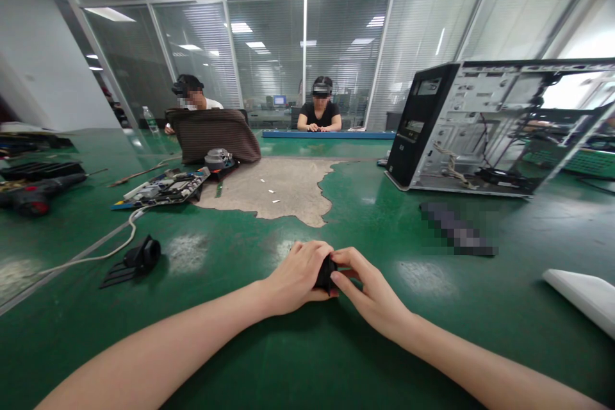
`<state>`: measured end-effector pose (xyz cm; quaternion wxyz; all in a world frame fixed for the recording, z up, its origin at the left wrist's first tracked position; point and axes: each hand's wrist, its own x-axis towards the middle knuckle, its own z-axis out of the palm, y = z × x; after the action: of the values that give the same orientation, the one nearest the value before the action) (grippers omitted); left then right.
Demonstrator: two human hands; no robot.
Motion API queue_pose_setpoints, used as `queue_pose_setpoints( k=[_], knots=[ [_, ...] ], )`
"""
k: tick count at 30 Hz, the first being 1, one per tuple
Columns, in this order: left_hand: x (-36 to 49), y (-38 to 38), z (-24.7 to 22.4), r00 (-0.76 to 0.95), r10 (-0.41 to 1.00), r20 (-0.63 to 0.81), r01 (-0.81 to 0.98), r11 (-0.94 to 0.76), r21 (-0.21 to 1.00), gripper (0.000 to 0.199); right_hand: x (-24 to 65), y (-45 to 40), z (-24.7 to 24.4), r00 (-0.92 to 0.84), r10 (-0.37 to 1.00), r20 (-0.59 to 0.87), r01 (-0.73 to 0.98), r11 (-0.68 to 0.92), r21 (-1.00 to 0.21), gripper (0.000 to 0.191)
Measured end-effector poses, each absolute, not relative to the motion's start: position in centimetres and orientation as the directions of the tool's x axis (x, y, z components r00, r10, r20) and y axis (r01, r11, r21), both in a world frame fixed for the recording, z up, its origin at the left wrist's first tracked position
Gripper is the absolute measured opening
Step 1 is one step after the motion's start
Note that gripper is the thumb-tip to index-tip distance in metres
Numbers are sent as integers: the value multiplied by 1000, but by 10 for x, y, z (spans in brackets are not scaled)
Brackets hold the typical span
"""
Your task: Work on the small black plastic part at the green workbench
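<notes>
Between my two hands, low over the green tabletop (283, 359), is a small black part (325, 273), mostly covered by fingers so its exact kind does not show. My left hand (303, 271) wraps round it from the left, with the thumb underneath. From the right, my right hand (368, 285) pinches its edge between thumb and fingers. A reddish spot shows at the part's lower edge near the left thumb. Further left on the table lies a black plastic piece (139, 256) with a round ring and flat prongs.
An open computer case (480, 128) stands at the right, with a blurred dark object (456, 229) before it and a white block (583, 298) nearby. Left are a circuit board (166, 187), a cable (129, 230), a power drill (41, 194) and a brown bag (211, 133). Two people sit opposite.
</notes>
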<state>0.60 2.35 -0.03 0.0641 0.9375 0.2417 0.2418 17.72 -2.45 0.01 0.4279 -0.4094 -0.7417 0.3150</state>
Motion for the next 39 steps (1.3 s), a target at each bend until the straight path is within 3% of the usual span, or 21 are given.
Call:
queue_pose_setpoints(
  k=[7, 15, 19, 24, 26, 32, 35, 39],
  knots=[
    [7, 23, -1, 764, 499, 410, 440, -867, 235, 62, 176, -23, 2, -314, 930, 193, 209, 266, -941, 15],
    [7, 24, -2, 760, 501, 415, 436, -866, 246, 62, 178, -26, -3, -308, 852, 422, 354, 515, -781, 17],
    [9, 24, -1, 753, 502, 425, 440, -865, 241, 61, 176, -23, -2, -262, 898, 352, 269, 418, -868, 9],
    [8, 24, -1, 762, 502, 409, 446, -865, 231, 63, 175, -22, 1, -305, 930, 208, 240, 286, -928, 18],
    [7, 24, -1, 761, 506, 406, 450, -863, 230, 62, 177, -24, 0, -330, 919, 214, 269, 309, -912, 18],
    [7, 23, 1, 769, 500, 398, 446, -866, 227, 60, 179, -25, -2, -309, 853, 420, 359, 514, -779, 18],
    [8, 24, 0, 761, 501, 411, 447, -865, 227, 58, 178, -23, -1, -281, 875, 395, 313, 472, -824, 9],
    [8, 25, -1, 759, 502, 413, 452, -864, 221, 57, 176, -21, 0, -277, 927, 252, 228, 318, -920, 15]
  ],
)
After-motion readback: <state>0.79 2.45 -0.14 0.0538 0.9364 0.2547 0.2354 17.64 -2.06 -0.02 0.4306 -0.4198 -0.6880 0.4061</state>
